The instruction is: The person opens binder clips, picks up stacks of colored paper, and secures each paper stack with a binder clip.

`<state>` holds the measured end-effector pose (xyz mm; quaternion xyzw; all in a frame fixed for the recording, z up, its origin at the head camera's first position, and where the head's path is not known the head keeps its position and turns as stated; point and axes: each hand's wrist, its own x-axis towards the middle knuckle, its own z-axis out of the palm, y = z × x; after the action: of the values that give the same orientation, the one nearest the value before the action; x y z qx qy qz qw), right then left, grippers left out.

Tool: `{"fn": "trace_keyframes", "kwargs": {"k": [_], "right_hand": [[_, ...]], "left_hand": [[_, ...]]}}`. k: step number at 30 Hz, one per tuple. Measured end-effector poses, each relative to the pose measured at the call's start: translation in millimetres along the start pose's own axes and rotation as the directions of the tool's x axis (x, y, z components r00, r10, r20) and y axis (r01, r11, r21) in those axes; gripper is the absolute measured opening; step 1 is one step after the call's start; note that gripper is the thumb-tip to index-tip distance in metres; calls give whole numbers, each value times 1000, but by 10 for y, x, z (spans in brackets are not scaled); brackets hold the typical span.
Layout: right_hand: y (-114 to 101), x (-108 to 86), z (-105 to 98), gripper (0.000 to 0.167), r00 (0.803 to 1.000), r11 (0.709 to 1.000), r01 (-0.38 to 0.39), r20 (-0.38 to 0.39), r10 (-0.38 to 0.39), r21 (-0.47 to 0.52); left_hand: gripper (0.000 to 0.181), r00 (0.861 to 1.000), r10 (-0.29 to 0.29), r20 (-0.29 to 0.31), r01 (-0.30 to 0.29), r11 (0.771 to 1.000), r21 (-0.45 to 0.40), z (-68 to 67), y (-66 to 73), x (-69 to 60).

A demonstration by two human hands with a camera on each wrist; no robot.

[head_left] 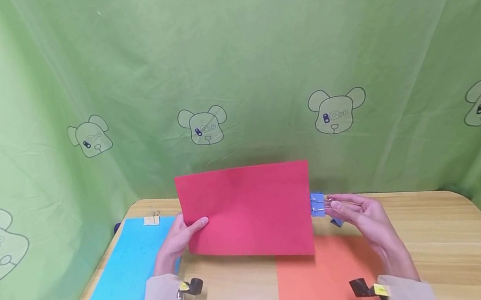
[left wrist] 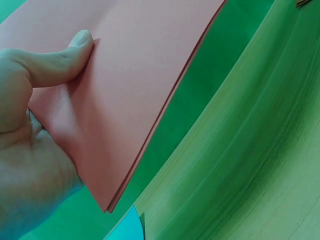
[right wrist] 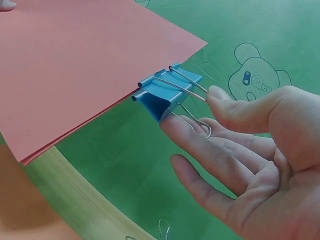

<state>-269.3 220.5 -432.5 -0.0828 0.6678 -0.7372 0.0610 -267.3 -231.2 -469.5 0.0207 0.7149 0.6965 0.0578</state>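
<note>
paper (head_left: 247,208), red and in more than one layer, is held up over a wooden table (head_left: 445,230) between a person's two hands, its broad face toward the head camera. the left hand (head_left: 181,236) grips the left edge, thumb laid across the front and the other fingers hidden behind. at the opposite edge, the right hand (head_left: 370,219) is curled partway closed, holding a blue clip (head_left: 317,204) by its wire handles, thumb on the upper one and fingers against the lower; one finger hangs bent, apart from the clip. seen from the right wrist, the clip sits at the paper's edge, though how firmly it bites cannot be told.

below, a blue sheet (head_left: 113,283) lies at the left of the table, a white clip (head_left: 151,221) at its far edge. an orange sheet (head_left: 326,279) lies right of centre, partly covered from view by the raised paper. a small blue item (head_left: 337,221), partly hidden, shows beneath the right hand's fingers. beige sleeves (head_left: 161,297) end at the wrists, each wearing a black device (head_left: 196,286). behind, a green curtain (head_left: 229,47) carries outlined bear faces (head_left: 206,126).
</note>
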Motion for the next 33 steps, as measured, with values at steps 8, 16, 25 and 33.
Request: {"fn": "trace_keyframes", "kwargs": {"k": [8, 16, 25, 33], "right_hand": [[4, 1, -2, 43, 1000, 1000, 20, 10, -20, 7], [2, -5, -16, 42, 1000, 1000, 14, 25, -14, -5], [10, -7, -26, 37, 999, 1000, 15, 30, -15, 6], [7, 3, 1, 34, 999, 999, 28, 43, -30, 39]], "left_hand": [[32, 1000, 1, 2, -1, 1000, -25, 9, -13, 4], [32, 1000, 3, -2, -3, 999, -37, 16, -18, 8], [30, 1000, 12, 27, -11, 999, -34, 12, -21, 5], [27, 998, 37, 43, -36, 999, -26, 21, -18, 3]]}}
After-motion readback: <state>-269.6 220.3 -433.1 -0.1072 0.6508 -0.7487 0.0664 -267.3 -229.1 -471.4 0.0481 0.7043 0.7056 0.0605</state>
